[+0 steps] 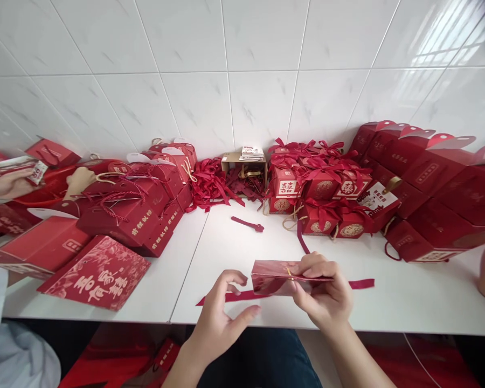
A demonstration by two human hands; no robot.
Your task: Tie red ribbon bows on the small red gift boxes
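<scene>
My right hand (323, 291) pinches the top edge of a flat-looking red box (267, 277) near the front edge of the white table (210, 258); a small gold tie shows by its thumb. To the left of the box, my left hand (230, 310) has its thumb and fingers apart with nothing between them. A dark red ribbon (361, 283) runs behind the box and both hands, lying on the table. Farther back lies a small dark red strip (246, 223) with a flower-shaped end.
Ribboned red boxes (319, 188) stand behind, right of a ribbon pile (210, 180) and a cardboard box (246, 167). Larger red boxes (428, 183) fill the right, others (133, 210) the left, near a red bag (101, 272). People sit at both sides.
</scene>
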